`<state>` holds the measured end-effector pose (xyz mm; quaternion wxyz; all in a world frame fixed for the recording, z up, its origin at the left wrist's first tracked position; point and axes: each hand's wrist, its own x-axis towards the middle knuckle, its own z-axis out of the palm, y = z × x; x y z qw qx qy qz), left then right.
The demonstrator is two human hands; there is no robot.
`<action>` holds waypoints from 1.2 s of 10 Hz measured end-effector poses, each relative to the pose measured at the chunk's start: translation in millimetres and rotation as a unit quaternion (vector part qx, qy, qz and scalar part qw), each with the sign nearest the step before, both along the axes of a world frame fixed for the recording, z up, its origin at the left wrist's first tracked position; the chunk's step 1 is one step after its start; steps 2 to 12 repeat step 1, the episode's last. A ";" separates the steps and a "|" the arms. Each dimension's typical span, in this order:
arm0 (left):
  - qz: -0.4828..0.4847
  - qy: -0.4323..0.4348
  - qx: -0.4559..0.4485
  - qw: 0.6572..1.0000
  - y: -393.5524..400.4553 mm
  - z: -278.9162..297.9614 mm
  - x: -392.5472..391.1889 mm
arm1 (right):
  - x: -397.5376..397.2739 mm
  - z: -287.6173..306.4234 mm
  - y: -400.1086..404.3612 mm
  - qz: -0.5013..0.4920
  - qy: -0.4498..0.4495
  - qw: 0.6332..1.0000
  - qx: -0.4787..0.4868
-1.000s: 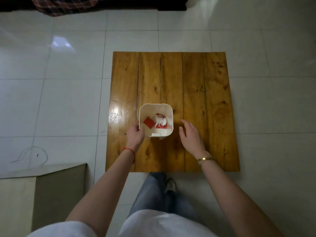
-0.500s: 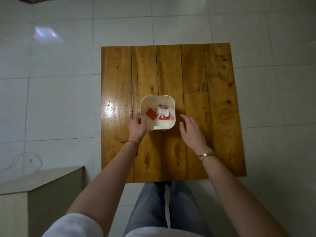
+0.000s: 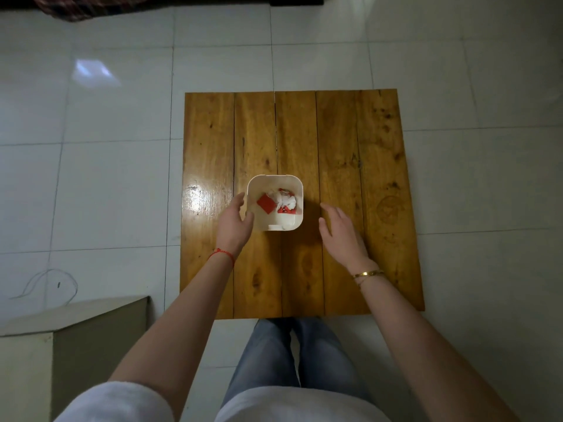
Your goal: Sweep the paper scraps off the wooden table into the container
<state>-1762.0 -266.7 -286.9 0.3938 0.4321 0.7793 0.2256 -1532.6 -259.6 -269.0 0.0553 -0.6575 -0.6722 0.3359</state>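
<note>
A white square container (image 3: 291, 224) stands upright on the wooden table (image 3: 341, 166), a little left of its middle. Red and white paper scraps (image 3: 278, 202) lie inside it. No loose scraps show on the table top. My left hand (image 3: 233, 222) is cupped against the container's left wall, fingers spread, thumb by its near-left corner. I cannot tell whether it still touches the wall. My right hand (image 3: 341, 231) hovers open to the right of the container, a short gap away, palm turned toward it.
The low table sits on a white tiled floor (image 3: 100, 184). A beige box (image 3: 70, 336) stands at the near left. My legs (image 3: 292, 354) are at the table's near edge. Dark patterned fabric (image 3: 88, 6) lies at the far left.
My left hand has loosened from a grip on the container's left rim to a spread, cupped pose. My right hand has drifted slightly away. The camera view has shifted.
</note>
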 end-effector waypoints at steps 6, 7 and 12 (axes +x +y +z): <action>-0.051 0.079 0.041 0.995 -13.3 26.3 -5.4 | 2.2 19.0 -4.2 0.000 0.014 1.000 0.006; -0.051 0.079 0.041 0.995 -13.3 26.3 -5.4 | 2.2 19.0 -4.2 0.000 0.014 1.000 0.006; -0.051 0.079 0.041 0.995 -13.3 26.3 -5.4 | 2.2 19.0 -4.2 0.000 0.014 1.000 0.006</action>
